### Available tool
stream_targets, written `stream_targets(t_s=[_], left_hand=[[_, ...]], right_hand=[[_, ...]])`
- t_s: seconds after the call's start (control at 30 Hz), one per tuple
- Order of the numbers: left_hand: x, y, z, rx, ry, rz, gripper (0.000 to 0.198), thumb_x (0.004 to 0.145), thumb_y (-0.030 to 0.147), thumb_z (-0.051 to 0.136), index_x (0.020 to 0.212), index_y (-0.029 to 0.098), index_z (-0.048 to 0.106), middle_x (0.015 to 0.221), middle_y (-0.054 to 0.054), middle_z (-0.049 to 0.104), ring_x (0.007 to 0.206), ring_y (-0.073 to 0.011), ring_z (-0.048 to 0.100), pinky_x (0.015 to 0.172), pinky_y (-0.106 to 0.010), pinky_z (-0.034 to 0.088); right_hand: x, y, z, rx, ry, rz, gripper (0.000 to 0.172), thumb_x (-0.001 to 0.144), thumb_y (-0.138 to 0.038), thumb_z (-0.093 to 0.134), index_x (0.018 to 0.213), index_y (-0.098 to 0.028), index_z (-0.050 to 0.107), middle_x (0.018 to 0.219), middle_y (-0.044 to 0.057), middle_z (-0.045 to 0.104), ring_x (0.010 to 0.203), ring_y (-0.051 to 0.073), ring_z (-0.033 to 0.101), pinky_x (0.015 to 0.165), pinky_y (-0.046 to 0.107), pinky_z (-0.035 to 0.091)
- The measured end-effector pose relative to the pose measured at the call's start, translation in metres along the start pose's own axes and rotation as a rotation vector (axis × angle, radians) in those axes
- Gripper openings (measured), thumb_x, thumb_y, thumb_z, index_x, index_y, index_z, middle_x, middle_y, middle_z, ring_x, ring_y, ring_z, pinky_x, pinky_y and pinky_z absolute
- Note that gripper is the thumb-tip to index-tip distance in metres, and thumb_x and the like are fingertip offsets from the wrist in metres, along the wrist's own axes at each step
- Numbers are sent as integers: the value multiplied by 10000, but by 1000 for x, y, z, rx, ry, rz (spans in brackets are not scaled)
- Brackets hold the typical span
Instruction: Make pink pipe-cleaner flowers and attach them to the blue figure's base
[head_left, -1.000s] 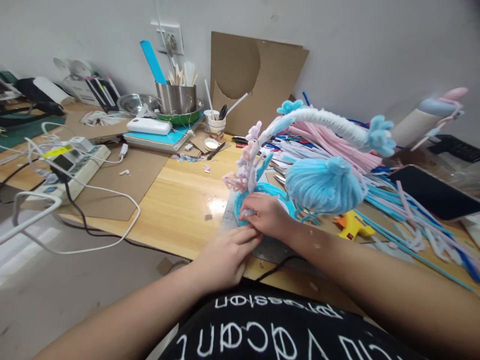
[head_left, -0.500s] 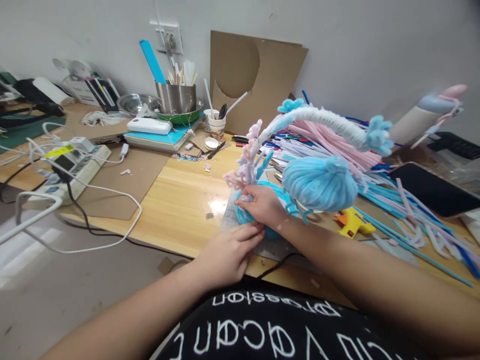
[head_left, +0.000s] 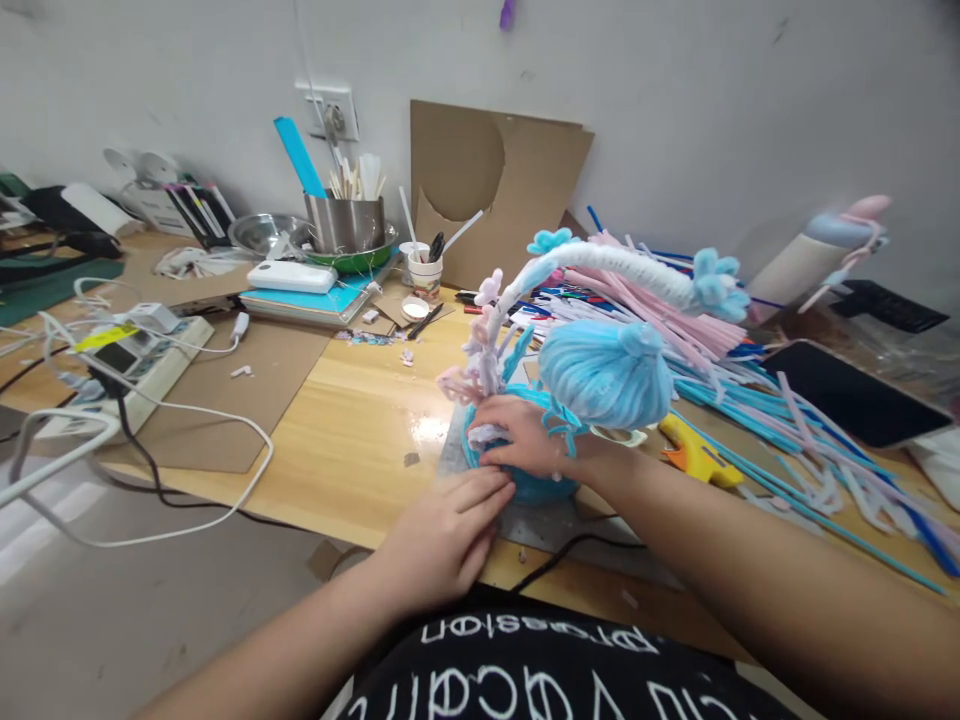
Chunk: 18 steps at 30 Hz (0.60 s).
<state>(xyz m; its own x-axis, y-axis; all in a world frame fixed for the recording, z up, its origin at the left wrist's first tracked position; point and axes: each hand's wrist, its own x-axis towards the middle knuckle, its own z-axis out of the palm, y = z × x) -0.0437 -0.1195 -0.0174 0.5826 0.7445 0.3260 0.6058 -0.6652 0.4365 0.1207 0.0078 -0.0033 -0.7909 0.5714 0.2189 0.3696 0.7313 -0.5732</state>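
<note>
- Head cam: light wooden table top [head_left: 360, 420], smooth, glossy; 1 of it, runs across whole view.
- Brown flat cardboard sheet [head_left: 525, 180] w/ round cut-out, leans on wall at the back; 1.
- Loose heap of pink, blue and white fuzzy pipe-cleaner stems [head_left: 750, 375], long and straight, too many to count, on table right of the hands.
- White fuzzy arched band [head_left: 622, 265] curves up over the work; 2 blue flower-shaped tufts on it, 1 near each end.
- Pale blue fluffy ball of wound pipe cleaners [head_left: 604, 375], round, ribbed; 1, just under the arch, above right wrist.
- Grey flat mat [head_left: 559, 525] near table's front edge; 1.
- Round blue pipe-cleaner basket base [head_left: 529, 487] sits on the mat, btwn both hands.
- Left hand [head_left: 442, 530]: palm down, fingers straight and close together, tips touching base's lower front edge, gripping nothing.
- Right hand [head_left: 525, 440]: lies over base's rim, forearm coming in from right, fingers curled narrow, pinching small white fuzzy bit [head_left: 484, 435] at the rim.
- Yellow plastic glue gun [head_left: 694, 455], 1, lying flat just right of the ball.
</note>
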Motion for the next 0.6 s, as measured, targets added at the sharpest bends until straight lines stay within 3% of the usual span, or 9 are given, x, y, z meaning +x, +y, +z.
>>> stream_targets(t_s=[0.1,0.2,0.47,0.6], left_hand=[[6,-1,-6,91,-66,54,473,854,133,451,1327,112,449,1291,-123,566,1211,-238,503,1006,-423,452],[10,-3,-11,111,-96,83,455,878,151,427,1332,143,447,1318,-101,557,1230,-234,493,1013,-439,437],[10,-5,-13,-63,-135,12,464,835,105,452,1287,203,492,1314,-66,559,1233,-213,487,1023,-417,414],[10,-4,-13,-72,-145,8,481,800,76,473,1270,175,504,1322,-79,547,1224,-217,486,1035,-404,400]], right_hand=[[5,-7,0,-6,-14,-11,115,633,-108,721,729,-167,697,802,16,649,810,163,597,753,265,455],[4,-13,2,-37,49,-10,69,674,-115,692,660,-174,658,754,6,635,787,157,579,748,268,436],[-8,-15,22,-140,256,32,207,823,-219,571,620,-184,551,687,37,570,716,181,507,700,302,387],[-10,-21,25,-165,354,149,198,810,-252,601,629,-186,552,686,37,576,703,182,513,671,294,377]])
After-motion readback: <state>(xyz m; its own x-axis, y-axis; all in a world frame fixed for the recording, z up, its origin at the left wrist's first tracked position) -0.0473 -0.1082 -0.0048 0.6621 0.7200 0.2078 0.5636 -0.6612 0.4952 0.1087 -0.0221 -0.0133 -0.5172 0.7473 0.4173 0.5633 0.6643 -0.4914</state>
